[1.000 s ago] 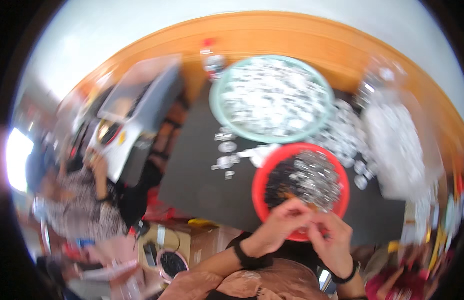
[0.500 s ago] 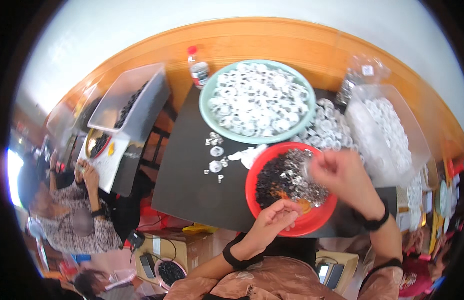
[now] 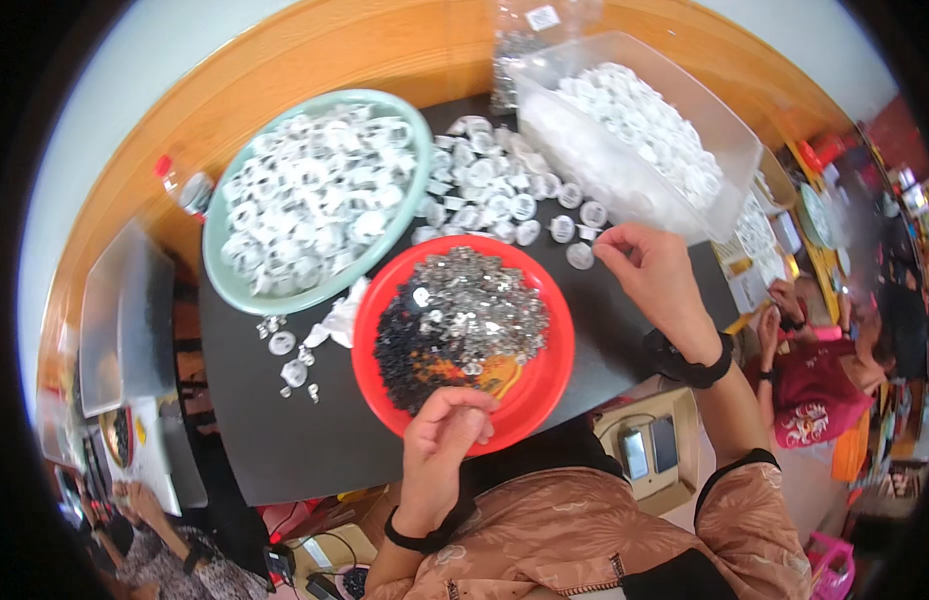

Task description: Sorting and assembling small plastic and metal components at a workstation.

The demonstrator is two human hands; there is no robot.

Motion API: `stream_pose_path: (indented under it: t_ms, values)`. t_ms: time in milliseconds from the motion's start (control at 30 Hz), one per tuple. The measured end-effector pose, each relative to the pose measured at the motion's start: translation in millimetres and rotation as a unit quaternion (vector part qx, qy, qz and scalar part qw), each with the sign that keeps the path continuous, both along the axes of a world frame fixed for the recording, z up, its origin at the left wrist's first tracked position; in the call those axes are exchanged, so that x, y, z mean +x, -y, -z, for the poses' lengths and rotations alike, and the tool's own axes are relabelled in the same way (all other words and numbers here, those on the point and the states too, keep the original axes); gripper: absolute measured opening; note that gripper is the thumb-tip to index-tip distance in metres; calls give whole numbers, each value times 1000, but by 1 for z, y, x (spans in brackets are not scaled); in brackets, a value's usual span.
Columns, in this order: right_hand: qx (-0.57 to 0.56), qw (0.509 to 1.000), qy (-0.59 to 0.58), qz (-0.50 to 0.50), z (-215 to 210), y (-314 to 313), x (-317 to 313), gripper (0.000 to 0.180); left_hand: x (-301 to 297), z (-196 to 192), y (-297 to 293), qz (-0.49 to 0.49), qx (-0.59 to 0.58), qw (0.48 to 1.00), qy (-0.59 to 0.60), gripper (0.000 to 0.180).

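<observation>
Head view: the right hand [image 3: 659, 290] reaches over the dark table [image 3: 304, 440], its thumb and forefinger curled toward each other at the edge of a white disc [image 3: 579, 257]. The disc lies just to the left of those fingertips; whether they are pinched on it, I cannot tell. Beyond them are other loose white pieces [image 3: 489, 190], spreading up and to the left, and farther off stands a clear plastic tub [image 3: 734, 170] of similar white parts.

The left hand [image 3: 442, 450] is at the near rim of a red bowl [image 3: 556, 385], thumb and forefinger close together; I cannot tell whether anything is between them. Just beyond these fingertips, the bowl holds silver pieces [image 3: 474, 300], with black pieces [image 3: 399, 345] heaped to their left. Farther from the left fingers, up and to the left, sits a pale green basin [image 3: 214, 245] full of white parts. Between that basin and the left fingers lies a crumpled white item [image 3: 340, 318], near the bowl's rim. Below and to the right of the left fingers, past the table edge, two phones [image 3: 649, 448] rest in an open cardboard box [image 3: 674, 500].
</observation>
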State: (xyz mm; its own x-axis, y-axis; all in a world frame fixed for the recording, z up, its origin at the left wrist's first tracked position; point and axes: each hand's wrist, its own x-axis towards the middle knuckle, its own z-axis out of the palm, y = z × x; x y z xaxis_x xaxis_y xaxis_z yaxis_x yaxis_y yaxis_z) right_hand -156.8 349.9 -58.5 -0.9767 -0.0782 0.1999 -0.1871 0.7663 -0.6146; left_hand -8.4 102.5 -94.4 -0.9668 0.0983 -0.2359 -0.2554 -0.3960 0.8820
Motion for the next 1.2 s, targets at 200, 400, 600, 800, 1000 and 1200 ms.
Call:
stream_pose_path:
  t_ms: [200, 400, 600, 800, 1000, 1200]
  values:
    - [84, 995, -16, -52, 25, -13, 0, 19, -5, 1, -5, 7, -13, 1000, -6, 16]
    - [110, 990, -44, -82, 43, -17, -9, 19, -8, -5, -10, 17, -17, 1000, 5, 16]
    - [69, 991, -34, -110, 47, -6, -17, 19, -6, -8, -9, 1, -49, 999, 16, 14]
    - [90, 989, 27, -115, 40, -17, -13, 19, -4, 16, -14, 20, 58, 997, -51, 17]
    - [112, 987, 27, -109, 42, -18, -14, 13, 3, 7, -11, -11, 20, 998, -66, 14]
    - [-210, 938, 259, -93, 8, -8, 18, 14, 5, 0, -8, -44, -61, 991, -106, 23]
